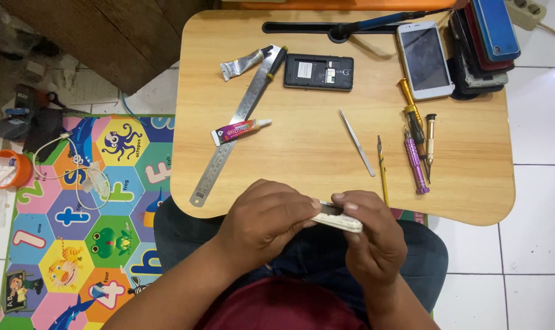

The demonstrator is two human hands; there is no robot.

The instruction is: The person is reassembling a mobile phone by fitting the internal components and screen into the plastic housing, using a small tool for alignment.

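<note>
White phone casing (339,218): being held edge-on between both hands, just off the near edge of the surface (302,153), above the lap. Left hand (266,223) is closing around its left end, thumb pressing along the top edge; right hand (370,235) is pinching the right end with curled fingers.

Risks, as judged: thin casing may be flexing or cracking if the thumbs are prying too hard; being off the surface, it could be dropping to the lap or floor if either grip slips.

Lying on the surface: steel ruler (236,125) running from the near left corner toward the far edge; pink glue tube (239,129) touching it; opened black phone (319,72) toward the far edge; tweezers (357,142); purple screwdriver (415,160) near the right edge.

Hidden: most of the casing, covered by fingers; whether it is a complete handset or a frame only cannot be told.
</note>
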